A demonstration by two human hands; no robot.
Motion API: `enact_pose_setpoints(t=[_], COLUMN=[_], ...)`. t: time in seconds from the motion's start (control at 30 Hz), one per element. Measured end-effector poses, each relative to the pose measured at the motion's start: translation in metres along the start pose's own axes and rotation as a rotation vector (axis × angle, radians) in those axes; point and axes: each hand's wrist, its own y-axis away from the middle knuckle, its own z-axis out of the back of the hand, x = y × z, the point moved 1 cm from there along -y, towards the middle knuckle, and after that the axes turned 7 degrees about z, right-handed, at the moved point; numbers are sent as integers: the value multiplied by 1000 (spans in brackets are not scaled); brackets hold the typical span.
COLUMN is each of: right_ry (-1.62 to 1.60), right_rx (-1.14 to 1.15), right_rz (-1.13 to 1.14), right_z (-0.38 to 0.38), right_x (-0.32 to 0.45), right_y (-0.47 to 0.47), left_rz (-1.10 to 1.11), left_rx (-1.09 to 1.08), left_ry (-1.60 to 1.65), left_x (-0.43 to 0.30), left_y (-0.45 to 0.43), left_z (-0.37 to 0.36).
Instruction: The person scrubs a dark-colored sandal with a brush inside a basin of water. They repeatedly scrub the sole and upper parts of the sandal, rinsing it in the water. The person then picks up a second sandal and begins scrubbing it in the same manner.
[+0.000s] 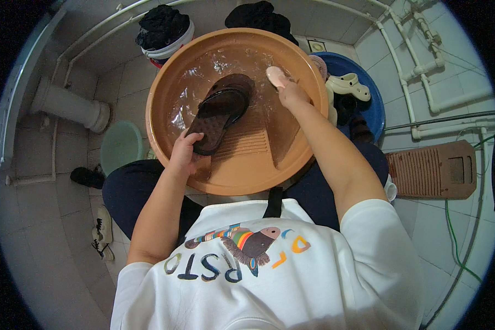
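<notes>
In front of me stands a large orange plastic basin (239,187) with water in it and a ribbed washboard surface (247,142) moulded into its near side. My left hand (185,150) grips the heel end of a dark brown slipper (208,128), thumb on the footbed. The slipper slants up and to the right, its strap uppermost and its toe end over the water. At the basin's right side, my right hand (293,95) holds a pale pink brush (275,77) by one end. The brush is apart from the slipper, and its bristles are hidden.
Right of the basin, a blue tub (377,115) holds a cream clog (350,86) and other footwear. A brown washboard (431,170) lies farther right. Behind are a white bucket (181,47) of dark cloth and a black bundle (260,18). A pale green basin (121,146) stands left.
</notes>
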Motion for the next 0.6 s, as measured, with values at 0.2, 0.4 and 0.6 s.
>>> enact_pose_setpoints(t=[0.2, 0.4, 0.6], right_ry=[-76, 52, 364], right_rx=[161, 179, 400], right_rz=[224, 332, 477], right_z=[-41, -3, 25], right_x=[-20, 35, 55], right_y=[-21, 12, 42], left_rz=[204, 248, -415], left_rx=[41, 72, -343], left_ry=[43, -83, -1263], left_x=[8, -28, -12], left_y=[-19, -22, -17], left_z=[15, 39, 28])
